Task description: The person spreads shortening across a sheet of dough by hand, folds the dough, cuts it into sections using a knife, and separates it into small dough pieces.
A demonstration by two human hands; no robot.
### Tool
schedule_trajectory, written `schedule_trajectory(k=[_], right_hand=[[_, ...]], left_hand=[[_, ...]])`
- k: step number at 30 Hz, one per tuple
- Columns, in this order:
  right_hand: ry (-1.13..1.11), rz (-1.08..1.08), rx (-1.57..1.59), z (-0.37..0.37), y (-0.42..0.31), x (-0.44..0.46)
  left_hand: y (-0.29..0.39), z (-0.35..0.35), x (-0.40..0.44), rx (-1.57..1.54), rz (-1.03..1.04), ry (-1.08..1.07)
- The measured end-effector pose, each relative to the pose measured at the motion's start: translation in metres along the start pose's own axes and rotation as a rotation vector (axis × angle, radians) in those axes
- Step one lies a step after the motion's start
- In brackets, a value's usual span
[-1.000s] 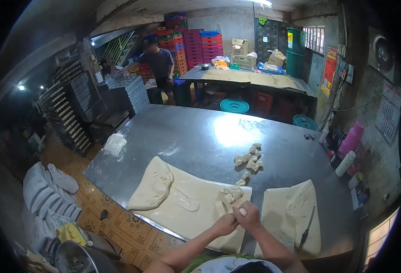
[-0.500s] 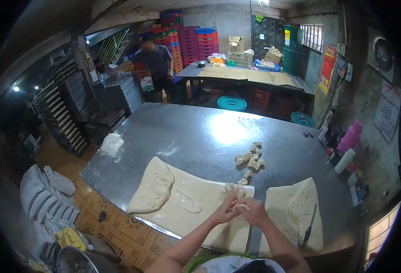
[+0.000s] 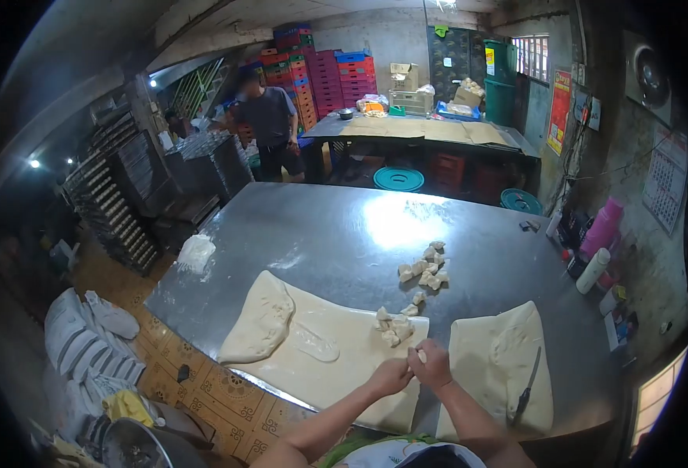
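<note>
My left hand (image 3: 391,376) and my right hand (image 3: 431,365) meet above the right end of a wide dough sheet (image 3: 352,382). Pinched between them is a small dough piece (image 3: 422,356), mostly covered by the fingers. Just beyond the hands, several torn dough chunks (image 3: 393,327) lie on the sheet. Its left end is folded over in a thick flap (image 3: 260,320), with a shiny pale smear (image 3: 315,343) beside it. To the right rests a second dough slab (image 3: 480,366), and a dark-handled knife (image 3: 526,394) lies on it.
More dough chunks (image 3: 424,269) sit on the metal table (image 3: 320,226). A white floury heap (image 3: 196,253) is near its left edge; bottles (image 3: 594,271) line the right side. Behind stand another table (image 3: 406,129), stacked crates (image 3: 340,78) and a person (image 3: 270,121). Sacks (image 3: 86,335) lie at left.
Both hands have drawn back toward me, uncovering more of the chunks on the sheet. The person behind has pulled in an outstretched arm.
</note>
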State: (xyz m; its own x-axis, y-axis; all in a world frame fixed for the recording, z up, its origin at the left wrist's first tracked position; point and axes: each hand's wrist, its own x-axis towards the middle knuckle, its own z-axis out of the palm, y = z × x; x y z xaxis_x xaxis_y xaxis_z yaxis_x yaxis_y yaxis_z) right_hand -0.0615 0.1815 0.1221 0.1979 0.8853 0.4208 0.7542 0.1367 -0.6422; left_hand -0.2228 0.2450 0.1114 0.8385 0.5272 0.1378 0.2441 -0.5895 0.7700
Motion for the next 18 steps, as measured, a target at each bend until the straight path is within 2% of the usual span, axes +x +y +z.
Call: schedule_trajectory(k=[2, 3, 5, 6, 7, 8, 9, 10, 12, 13, 14, 16, 17, 18], right_hand=[[-0.063, 0.056, -0.087, 0.005, 0.035, -0.003], [-0.070, 0.132, -0.133, 0.005, 0.044, -0.005], [-0.092, 0.280, -0.224, -0.001, 0.042, -0.005], [-0.079, 0.270, -0.231, -0.004, 0.041, 0.006], [-0.083, 0.192, -0.092, -0.009, 0.015, 0.011], [-0.087, 0.129, 0.048, -0.014, -0.013, 0.007], [-0.089, 0.059, 0.180, -0.020, -0.029, 0.009], [-0.080, 0.070, 0.170, -0.025, -0.034, 0.016], [-0.165, -0.093, 0.253, -0.028, -0.044, 0.021], [-0.205, -0.172, 0.295, -0.027, -0.049, 0.020], [-0.193, -0.153, 0.288, -0.020, -0.046, 0.022], [-0.064, -0.238, 0.232, 0.003, -0.022, 0.024], [0.013, -0.266, 0.185, 0.004, -0.016, 0.021], [0.013, -0.229, 0.134, -0.005, -0.031, 0.022]], left_hand=[[0.025, -0.007, -0.009, 0.287, -0.003, -0.250], [0.031, -0.007, -0.013, 0.285, 0.001, -0.264], [0.039, -0.007, -0.022, -0.241, -0.011, -0.065], [0.039, -0.012, -0.013, -0.495, 0.000, 0.052], [0.016, -0.006, -0.009, -0.494, 0.005, 0.040], [-0.025, 0.011, -0.008, -0.611, -0.023, 0.204], [-0.028, 0.011, -0.004, -0.729, -0.050, 0.376], [-0.029, 0.013, 0.002, -0.737, -0.045, 0.361], [0.020, -0.015, 0.007, -0.760, 0.105, 0.442], [0.010, -0.017, 0.002, -0.768, 0.096, 0.421], [-0.008, -0.024, 0.000, -0.638, 0.014, 0.307], [-0.038, -0.031, -0.002, -0.372, -0.120, 0.039], [-0.033, -0.028, -0.003, -0.383, -0.096, -0.025], [-0.023, -0.028, 0.000, -0.362, -0.057, 0.069]])
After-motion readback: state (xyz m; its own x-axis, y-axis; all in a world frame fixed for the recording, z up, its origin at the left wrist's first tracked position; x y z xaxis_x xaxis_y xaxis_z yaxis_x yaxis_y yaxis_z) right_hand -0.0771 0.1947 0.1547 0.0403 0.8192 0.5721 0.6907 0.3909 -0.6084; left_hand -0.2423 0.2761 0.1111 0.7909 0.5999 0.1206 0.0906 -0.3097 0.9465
